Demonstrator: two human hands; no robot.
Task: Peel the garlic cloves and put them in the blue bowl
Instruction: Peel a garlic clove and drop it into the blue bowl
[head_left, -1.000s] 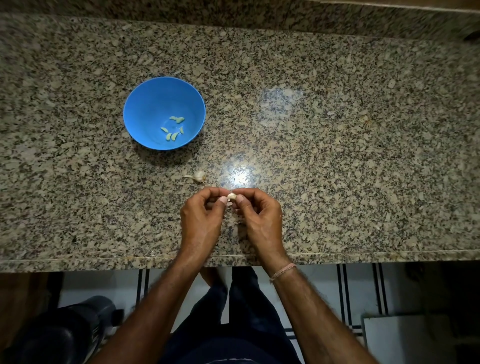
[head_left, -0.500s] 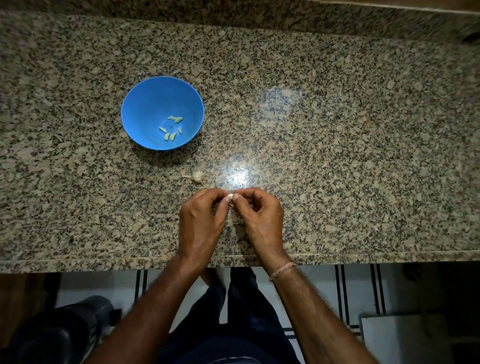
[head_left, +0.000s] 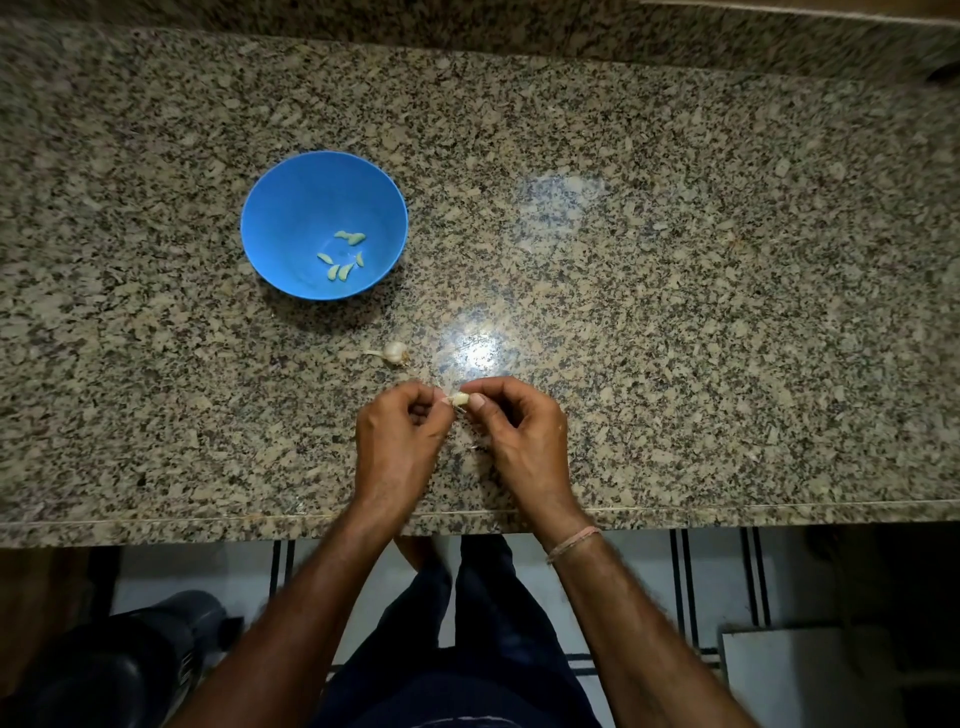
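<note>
I am pinching the garlic clove between my left hand and right hand — peeling its skin gently, not crushing it.

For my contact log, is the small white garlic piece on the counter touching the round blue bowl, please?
Apart: head view shows granite between white garlic piece and blue bowl.
</note>
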